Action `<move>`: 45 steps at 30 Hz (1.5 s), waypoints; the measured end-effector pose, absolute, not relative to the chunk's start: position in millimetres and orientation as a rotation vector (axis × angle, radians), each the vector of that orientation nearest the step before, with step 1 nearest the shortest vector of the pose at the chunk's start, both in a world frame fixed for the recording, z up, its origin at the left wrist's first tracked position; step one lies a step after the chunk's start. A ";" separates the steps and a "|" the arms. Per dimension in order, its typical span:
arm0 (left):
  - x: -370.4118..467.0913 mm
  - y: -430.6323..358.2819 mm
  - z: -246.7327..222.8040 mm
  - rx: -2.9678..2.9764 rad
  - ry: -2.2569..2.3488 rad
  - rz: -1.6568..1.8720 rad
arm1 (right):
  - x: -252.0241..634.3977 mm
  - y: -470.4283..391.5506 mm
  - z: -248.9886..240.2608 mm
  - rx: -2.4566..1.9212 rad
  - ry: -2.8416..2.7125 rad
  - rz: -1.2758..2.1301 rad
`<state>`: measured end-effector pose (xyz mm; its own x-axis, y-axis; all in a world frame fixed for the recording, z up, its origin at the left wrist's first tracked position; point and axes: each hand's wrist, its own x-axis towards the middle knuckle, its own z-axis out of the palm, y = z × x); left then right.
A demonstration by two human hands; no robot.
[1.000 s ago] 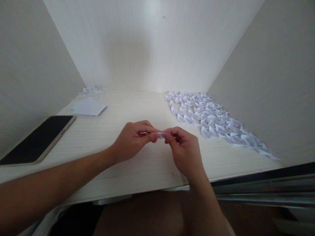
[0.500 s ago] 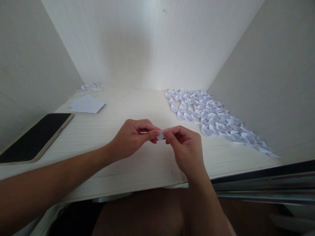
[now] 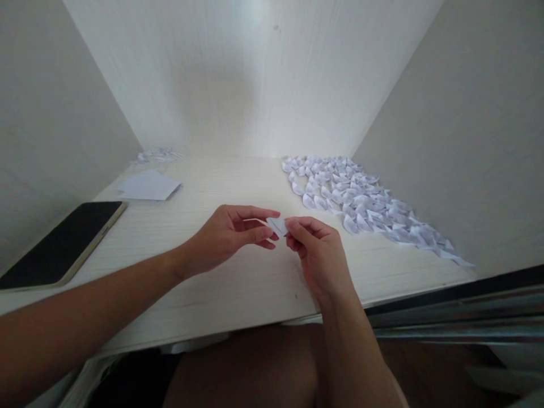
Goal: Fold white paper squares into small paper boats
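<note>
A small folded piece of white paper (image 3: 277,226) is between my hands above the table, a crease line showing across it. My right hand (image 3: 319,249) pinches its right edge between thumb and fingers. My left hand (image 3: 232,232) is at the paper's left side, thumb and index finger spread apart; whether a fingertip still touches the paper is hard to tell. To the right lies a large spread of small folded white paper pieces (image 3: 361,198), reaching from the back wall towards the table's front edge.
A stack of white paper sheets (image 3: 151,185) lies at the back left, with thin paper scraps (image 3: 158,155) behind it. A dark-screened phone or tablet (image 3: 63,241) rests at the left. Walls enclose the white table (image 3: 204,300) on three sides.
My left thumb and fingers have parted from their pinch on the paper. The paper is still in my right hand, turned and showing more of its face. The view has shifted slightly.
</note>
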<state>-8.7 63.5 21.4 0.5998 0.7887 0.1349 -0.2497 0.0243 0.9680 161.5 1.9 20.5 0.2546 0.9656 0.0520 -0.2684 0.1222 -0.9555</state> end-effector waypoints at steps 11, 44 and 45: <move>-7.3 62.1 24.3 1.090 0.447 0.929 | 160.7 -2.1 24.7 -0.878 -0.863 1.214; -12.1 68.5 28.0 0.849 0.423 0.740 | 138.9 -2.6 19.8 -0.787 -0.578 1.260; -13.1 69.7 28.4 0.846 0.423 0.722 | 140.5 -3.2 20.8 -0.787 -0.591 1.273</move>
<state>-13.1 69.7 28.4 0.6892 0.7221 -0.0593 -0.4041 0.4510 0.7958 140.5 -3.2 20.8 0.2102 0.9770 -0.0350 -0.6043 0.1017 -0.7903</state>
